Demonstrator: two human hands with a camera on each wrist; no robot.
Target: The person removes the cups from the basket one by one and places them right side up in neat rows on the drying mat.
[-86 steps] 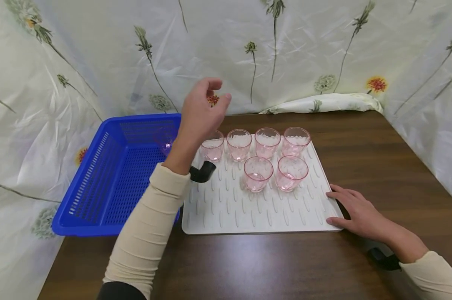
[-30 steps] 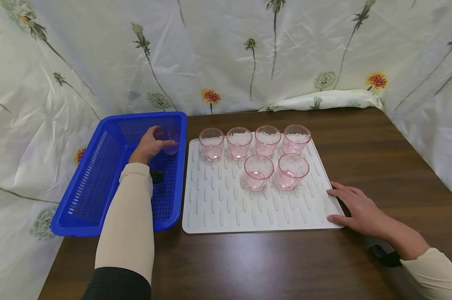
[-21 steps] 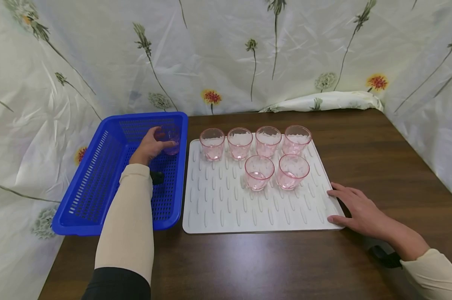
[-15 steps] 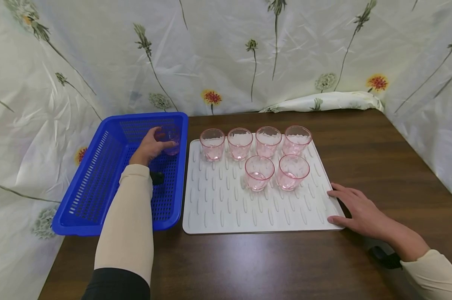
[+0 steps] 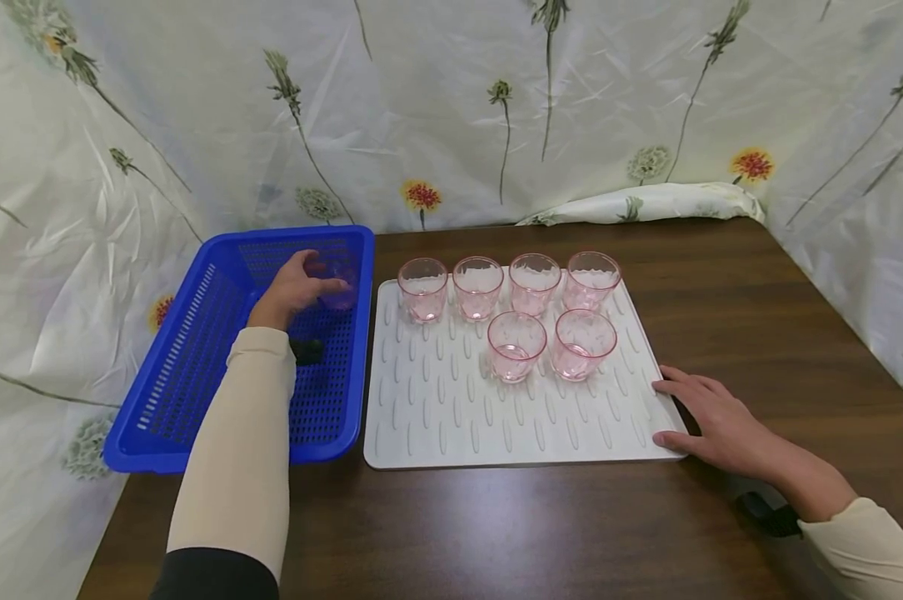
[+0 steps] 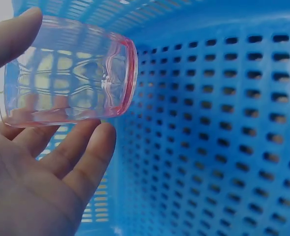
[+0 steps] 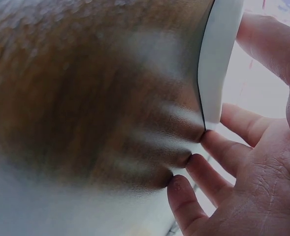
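Observation:
My left hand (image 5: 294, 287) reaches into the back right part of the blue plastic basket (image 5: 159, 454). Between its thumb and fingers it holds a clear pink-tinted glass (image 6: 76, 73), partly hidden behind the fingers in the head view. In the left wrist view the thumb lies on one side of the glass, and fingers show through the other side. My right hand (image 5: 721, 425) rests at the right edge of a white ridged drying tray (image 5: 436, 425), thumb on top and fingertips along the side. Several similar glasses (image 5: 516, 346) stand upright on the tray.
Basket and tray sit side by side on a dark wooden table (image 5: 496, 533). Four-square behind them hangs a flower-printed sheet (image 5: 451, 108), its rolled fold (image 5: 646, 204) lying along the table's back edge. Slots perforate the basket's floor (image 6: 218, 128).
My left hand has gone from above the tray's back left, holding nothing, into the basket to the glass there. Since half a second ago it has shifted slightly left. The right hand stays put.

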